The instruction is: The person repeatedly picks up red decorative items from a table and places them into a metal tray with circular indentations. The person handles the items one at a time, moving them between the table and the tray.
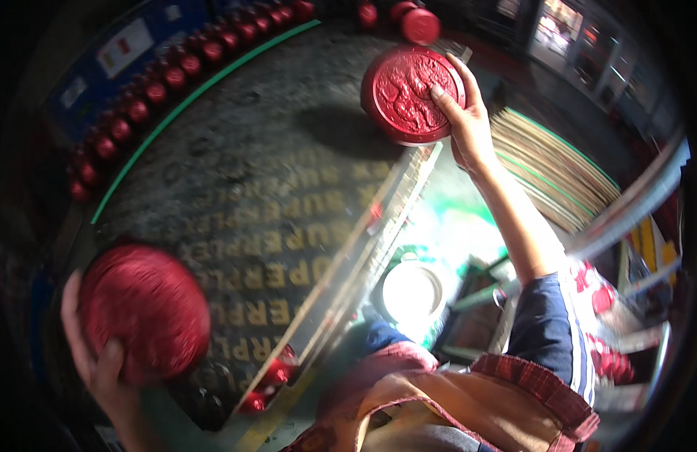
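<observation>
My left hand grips a red round piece at the left, its thumb on the face and fingers around the outer edge. That piece is smeared by motion. At the upper right of the board, my right hand is closed on a second red round piece, thumb over the face. A raised relief covers its face, and a studded rim runs around its thick edge. It is held up, with a dark shadow on the board beside it. Both pieces are apart from each other.
A dark board with printed lettering lies beneath. Red pieces line its far left side behind a green strip. Stacked boards stand at the right. Below the board's near edge are a white round container and small red items.
</observation>
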Tool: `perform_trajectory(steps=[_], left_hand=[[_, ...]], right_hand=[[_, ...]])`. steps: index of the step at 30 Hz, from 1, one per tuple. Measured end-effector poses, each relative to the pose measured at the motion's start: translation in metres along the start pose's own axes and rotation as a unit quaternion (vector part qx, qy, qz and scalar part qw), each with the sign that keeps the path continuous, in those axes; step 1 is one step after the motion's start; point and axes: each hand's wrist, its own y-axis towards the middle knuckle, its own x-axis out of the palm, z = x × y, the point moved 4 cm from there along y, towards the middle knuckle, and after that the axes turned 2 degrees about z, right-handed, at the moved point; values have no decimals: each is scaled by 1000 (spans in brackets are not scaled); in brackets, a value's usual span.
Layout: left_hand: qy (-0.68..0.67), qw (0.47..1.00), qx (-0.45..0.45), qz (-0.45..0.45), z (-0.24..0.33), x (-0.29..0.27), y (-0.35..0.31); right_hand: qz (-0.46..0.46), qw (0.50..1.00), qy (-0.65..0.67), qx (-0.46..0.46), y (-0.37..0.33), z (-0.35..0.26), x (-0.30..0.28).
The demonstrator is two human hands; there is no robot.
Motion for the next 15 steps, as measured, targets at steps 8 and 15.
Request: perform_trajectory(steps=[8,15], left_hand=[[-278,958,-61,-40,-2,-9,-92],[-628,702,-242,-233,20,152,-186]], right_hand=[[193,782,470,360,-171,12,-98],[240,588,623,458,-262,79,-190]])
